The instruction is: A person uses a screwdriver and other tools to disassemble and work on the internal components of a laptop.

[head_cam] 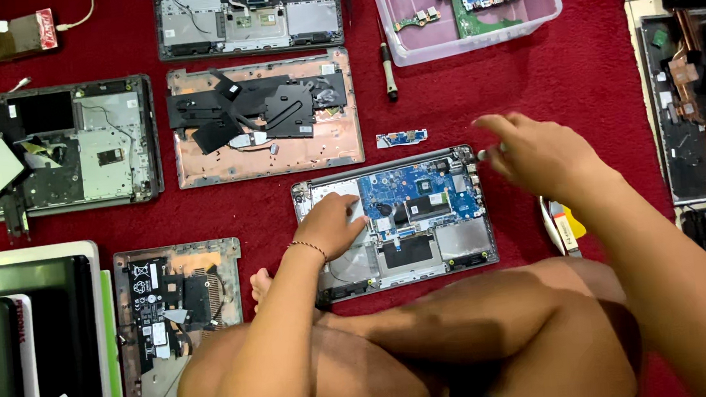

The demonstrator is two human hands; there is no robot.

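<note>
An opened laptop base (pixel 449 245) with a blue circuit board (pixel 420 193) lies on the red carpet in front of my crossed legs. My left hand (pixel 334 223) rests flat on its left part, fingers pressing on the chassis. My right hand (pixel 534 152) hovers at the base's far right corner, fingertips pinched on a small silvery piece that is too small to identify. A small blue board strip (pixel 402 138) lies just beyond the base.
Other dismantled laptop shells lie around: a copper-toned cover (pixel 262 113), a grey one (pixel 55 146), one near my left knee (pixel 172 305). A screwdriver (pixel 388 70) and a clear bin (pixel 472 4) of boards sit farther off. More parts line the right edge.
</note>
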